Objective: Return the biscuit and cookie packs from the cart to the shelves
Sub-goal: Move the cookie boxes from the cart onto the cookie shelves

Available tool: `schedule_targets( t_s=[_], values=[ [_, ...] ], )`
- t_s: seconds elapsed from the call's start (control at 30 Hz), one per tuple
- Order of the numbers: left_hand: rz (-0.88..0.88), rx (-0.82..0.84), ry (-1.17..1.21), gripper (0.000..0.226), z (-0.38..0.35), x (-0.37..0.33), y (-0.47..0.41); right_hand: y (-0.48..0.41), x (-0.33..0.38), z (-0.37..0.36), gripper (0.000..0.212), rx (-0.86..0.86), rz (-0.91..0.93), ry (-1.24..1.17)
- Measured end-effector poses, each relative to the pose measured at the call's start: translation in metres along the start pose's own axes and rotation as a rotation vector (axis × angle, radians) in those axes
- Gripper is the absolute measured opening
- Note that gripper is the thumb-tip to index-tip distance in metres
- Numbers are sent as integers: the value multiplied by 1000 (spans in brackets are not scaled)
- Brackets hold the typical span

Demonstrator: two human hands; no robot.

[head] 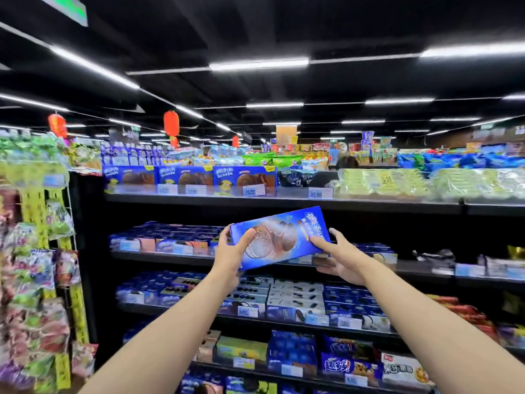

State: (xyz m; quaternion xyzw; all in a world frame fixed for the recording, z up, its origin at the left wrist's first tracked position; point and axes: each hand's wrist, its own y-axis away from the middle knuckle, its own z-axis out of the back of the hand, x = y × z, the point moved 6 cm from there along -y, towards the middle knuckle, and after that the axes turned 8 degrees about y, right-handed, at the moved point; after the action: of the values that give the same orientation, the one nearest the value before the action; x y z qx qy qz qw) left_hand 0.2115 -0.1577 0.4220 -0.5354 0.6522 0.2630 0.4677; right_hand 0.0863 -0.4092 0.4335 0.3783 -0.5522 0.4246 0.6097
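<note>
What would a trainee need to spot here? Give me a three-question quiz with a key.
1. True or false: both hands hold the blue cookie box.
2. Which shelf carries matching blue boxes showing brown cookies: A) the top shelf, B) the bottom one?
3. Fill in: the box is held tilted, with its ___ end higher.

Key:
1. True: the left hand grips its left end, and the right hand holds the right end.
2. A
3. right
</note>
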Motion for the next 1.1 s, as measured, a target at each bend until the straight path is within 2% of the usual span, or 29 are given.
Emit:
schedule_targets(
  t_s=[0.13, 0.27, 0.37, 0.47, 0.6, 0.77, 0.87, 0.97, 1.1],
  values=[
    [23, -34, 88, 99, -7, 1, -2, -3, 3, -10, 93, -54, 37, -225],
    [45, -49, 146, 67, -16, 6, 0, -4, 4, -26, 72, -80, 48, -354],
    [81, -40, 128, 64, -24, 14, -1, -2, 3, -43, 64, -13, 40, -384],
    [129, 35, 80, 67, -33, 26, -1, -3, -1, -52, 57, 19, 54, -375],
    [143, 169, -178, 81, -35, 29, -3, -4, 9, -37, 52, -55, 134, -314],
    [45, 284, -250, 91, -49, 9, -16, -5, 22, -14, 80, -17, 124, 22],
    [-32, 266, -249, 104, -57, -10, -24, -5, 31, -12, 78, 21, 165, 198],
    [-65, 214, -305, 115, -62, -20, -30, -8, 47, -9, 90, -132, 392, 737],
    [182, 251, -328, 100, -64, -5, -37, -2, 51, -20, 97, -360, 714, 1345]
  ],
)
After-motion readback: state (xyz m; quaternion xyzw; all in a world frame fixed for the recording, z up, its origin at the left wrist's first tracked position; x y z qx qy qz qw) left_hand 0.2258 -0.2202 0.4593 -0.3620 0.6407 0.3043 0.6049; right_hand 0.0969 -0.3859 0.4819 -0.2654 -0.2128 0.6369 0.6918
